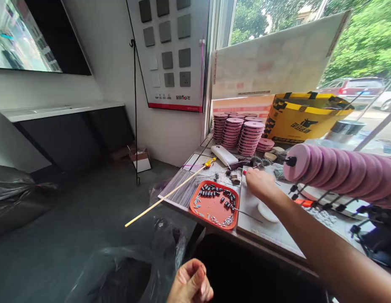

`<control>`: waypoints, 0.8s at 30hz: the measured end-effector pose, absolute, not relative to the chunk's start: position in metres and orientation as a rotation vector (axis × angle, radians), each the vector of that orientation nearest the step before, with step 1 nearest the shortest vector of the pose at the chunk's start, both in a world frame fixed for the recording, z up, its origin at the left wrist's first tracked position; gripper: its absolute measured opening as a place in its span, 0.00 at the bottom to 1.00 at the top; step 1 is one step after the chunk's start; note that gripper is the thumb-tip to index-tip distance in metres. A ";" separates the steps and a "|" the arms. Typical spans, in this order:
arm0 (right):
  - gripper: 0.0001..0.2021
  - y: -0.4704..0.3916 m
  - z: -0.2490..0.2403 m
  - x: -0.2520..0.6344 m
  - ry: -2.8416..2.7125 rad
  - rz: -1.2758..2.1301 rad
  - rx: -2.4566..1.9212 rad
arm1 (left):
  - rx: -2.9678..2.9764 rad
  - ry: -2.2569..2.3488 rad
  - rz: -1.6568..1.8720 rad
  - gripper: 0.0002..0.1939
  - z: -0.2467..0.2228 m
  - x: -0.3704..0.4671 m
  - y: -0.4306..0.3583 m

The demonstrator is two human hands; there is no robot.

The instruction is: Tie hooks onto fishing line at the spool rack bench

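Note:
Low in the view, my left hand [192, 282] is closed in front of the table, thumb against curled fingers; anything between them is hidden. Over the table, my right hand [260, 183] is closed around a small red-handled tool [244, 172], its thin metal end pointing left. To the left of that hand lies a red tray [211, 210] with black pieces, small metal tubes and silvery bits. A thin metal rod [249, 216] rests across the tray's right edge. A round white disc [268, 211] lies partly beneath my right forearm.
Pink disc stacks [235, 132] stand at the back beside a yellow bag [299, 120]. A rack of pink discs [340, 170] fills the right side. A yellow stick [165, 196] overhangs the table's left edge. Clear plastic [164, 235] hangs below, with black bags [19, 198] far left.

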State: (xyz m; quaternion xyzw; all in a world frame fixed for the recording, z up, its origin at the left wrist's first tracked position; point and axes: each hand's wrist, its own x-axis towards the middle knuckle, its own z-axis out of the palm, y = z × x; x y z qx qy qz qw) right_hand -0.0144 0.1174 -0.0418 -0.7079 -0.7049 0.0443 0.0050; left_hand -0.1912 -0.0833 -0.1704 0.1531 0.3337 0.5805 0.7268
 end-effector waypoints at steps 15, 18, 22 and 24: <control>0.18 -0.049 -0.133 -0.056 -1.138 2.137 -0.727 | 0.245 0.482 1.207 0.21 -0.152 -0.166 -0.093; 0.19 -0.050 -0.135 -0.052 -1.072 2.046 -0.831 | 0.276 0.468 1.200 0.19 -0.149 -0.164 -0.093; 0.21 -0.049 -0.138 -0.047 -1.055 2.021 -0.825 | 0.309 0.555 1.194 0.21 -0.151 -0.173 -0.093; 0.20 -0.047 -0.139 -0.045 -1.038 2.052 -0.798 | 0.356 0.642 1.200 0.19 -0.151 -0.178 -0.094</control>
